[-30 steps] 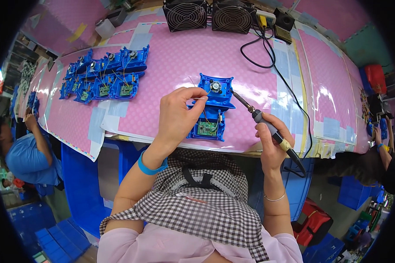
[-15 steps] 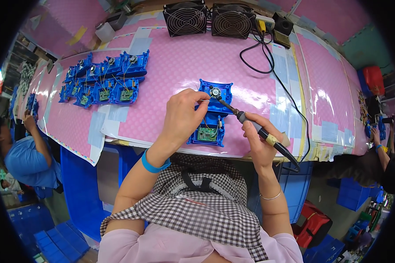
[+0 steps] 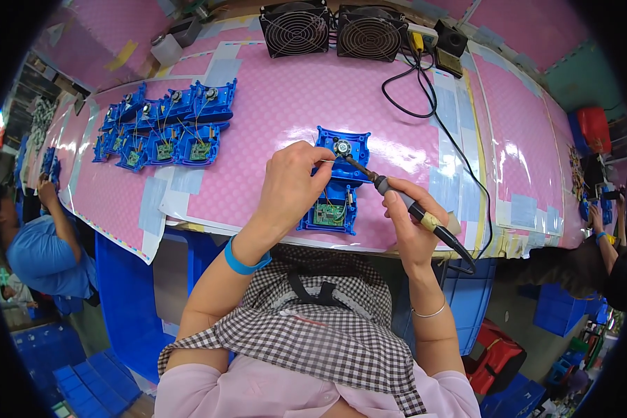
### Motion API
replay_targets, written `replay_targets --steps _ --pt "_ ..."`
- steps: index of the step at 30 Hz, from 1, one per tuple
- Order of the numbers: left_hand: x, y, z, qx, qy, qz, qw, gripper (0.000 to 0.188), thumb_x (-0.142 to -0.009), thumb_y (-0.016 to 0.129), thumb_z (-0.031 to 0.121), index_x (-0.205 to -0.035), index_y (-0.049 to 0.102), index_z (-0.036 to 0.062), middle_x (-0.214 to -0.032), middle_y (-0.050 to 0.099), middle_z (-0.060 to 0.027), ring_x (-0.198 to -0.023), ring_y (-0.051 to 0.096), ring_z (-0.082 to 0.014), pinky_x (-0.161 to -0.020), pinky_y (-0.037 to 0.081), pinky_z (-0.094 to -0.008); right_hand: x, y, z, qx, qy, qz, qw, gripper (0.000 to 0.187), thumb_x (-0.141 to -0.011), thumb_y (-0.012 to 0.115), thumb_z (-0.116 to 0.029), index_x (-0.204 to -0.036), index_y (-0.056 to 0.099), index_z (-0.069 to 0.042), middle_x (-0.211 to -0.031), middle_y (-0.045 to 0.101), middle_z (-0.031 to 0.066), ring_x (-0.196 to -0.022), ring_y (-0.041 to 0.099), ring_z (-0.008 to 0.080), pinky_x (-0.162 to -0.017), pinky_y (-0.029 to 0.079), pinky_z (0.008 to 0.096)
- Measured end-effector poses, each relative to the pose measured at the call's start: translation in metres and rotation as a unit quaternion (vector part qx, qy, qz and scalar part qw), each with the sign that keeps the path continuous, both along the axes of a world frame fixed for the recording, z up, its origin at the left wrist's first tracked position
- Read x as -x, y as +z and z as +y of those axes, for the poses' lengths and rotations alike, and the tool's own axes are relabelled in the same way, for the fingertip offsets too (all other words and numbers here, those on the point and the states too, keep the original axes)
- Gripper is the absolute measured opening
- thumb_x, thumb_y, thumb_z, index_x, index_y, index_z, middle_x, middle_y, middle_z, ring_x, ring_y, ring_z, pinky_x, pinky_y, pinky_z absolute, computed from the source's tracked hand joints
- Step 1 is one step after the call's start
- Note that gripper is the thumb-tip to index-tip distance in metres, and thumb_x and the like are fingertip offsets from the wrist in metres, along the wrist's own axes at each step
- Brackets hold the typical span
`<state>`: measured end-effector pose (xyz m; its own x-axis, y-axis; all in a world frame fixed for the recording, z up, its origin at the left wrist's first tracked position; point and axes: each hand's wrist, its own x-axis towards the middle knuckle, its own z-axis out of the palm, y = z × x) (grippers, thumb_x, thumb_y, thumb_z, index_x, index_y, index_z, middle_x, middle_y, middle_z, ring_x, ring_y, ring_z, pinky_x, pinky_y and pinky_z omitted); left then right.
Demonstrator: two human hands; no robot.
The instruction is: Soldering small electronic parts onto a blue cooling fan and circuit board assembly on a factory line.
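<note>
My right hand [image 3: 416, 217] grips a soldering iron [image 3: 397, 197] like a pen, its tip at the small round speaker [image 3: 342, 148]. The speaker sits in the upper half of an opened blue plastic housing [image 3: 357, 142]. In the lower half, nearer me, a green circuit board [image 3: 329, 214] with thin wires shows. My left hand [image 3: 296, 177] pinches a thin wire [image 3: 325, 161] close beside the speaker. The wire's far end, by the iron's tip, is too small to make out.
At the back left several similar blue housings [image 3: 164, 125] stand in rows. Two black fans [image 3: 296, 29] line the far edge, beside a soldering iron stand [image 3: 449, 52]. A black cord [image 3: 460, 143] loops down the right side. Co-workers sit left [image 3: 43, 240] and right.
Almost nothing differs. Both hands and the iron's tip stay at the speaker, with only a very slight shift of the picture.
</note>
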<state>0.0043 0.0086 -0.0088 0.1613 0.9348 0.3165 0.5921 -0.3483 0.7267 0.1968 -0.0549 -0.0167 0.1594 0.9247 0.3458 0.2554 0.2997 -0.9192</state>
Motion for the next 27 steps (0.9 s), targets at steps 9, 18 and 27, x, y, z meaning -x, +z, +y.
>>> replay_targets --steps 9,18,27 --pt "0.003 0.002 -0.004 0.001 0.008 -0.007 1.000 0.013 -0.076 0.064 0.007 -0.086 0.070 0.0008 -0.078 0.065 -0.0147 -0.071 0.065 -0.0283 -0.064 0.050 -0.0377 0.004 0.002 0.000 -0.004 0.004 -0.003 1.000 0.021 -0.085 0.065 -0.002 -0.104 0.066 0.005 -0.082 0.068 0.0116 -0.069 0.065 0.0125 -0.058 0.053 0.0219" --pt "0.022 -0.002 -0.024 0.072 0.085 -0.111 0.988 0.013 -0.078 0.068 0.002 -0.090 0.064 -0.0006 -0.081 0.068 -0.0078 -0.070 0.062 -0.0127 -0.063 0.048 -0.0252 -0.010 0.016 -0.007 0.011 -0.044 0.065 0.997 0.020 -0.085 0.062 -0.004 -0.102 0.065 0.006 -0.077 0.066 0.0111 -0.063 0.060 0.0129 -0.057 0.049 0.0230" --pt "0.036 -0.019 -0.048 0.077 0.122 -0.188 0.972 0.010 -0.080 0.073 0.006 -0.084 0.067 -0.0003 -0.072 0.062 -0.0027 -0.062 0.050 -0.0056 -0.054 0.037 -0.0202 -0.022 -0.011 -0.019 -0.024 -0.090 0.126 0.988 0.019 -0.087 0.059 -0.004 -0.102 0.064 0.006 -0.077 0.065 0.0124 -0.061 0.058 0.0139 -0.056 0.047 0.0240"
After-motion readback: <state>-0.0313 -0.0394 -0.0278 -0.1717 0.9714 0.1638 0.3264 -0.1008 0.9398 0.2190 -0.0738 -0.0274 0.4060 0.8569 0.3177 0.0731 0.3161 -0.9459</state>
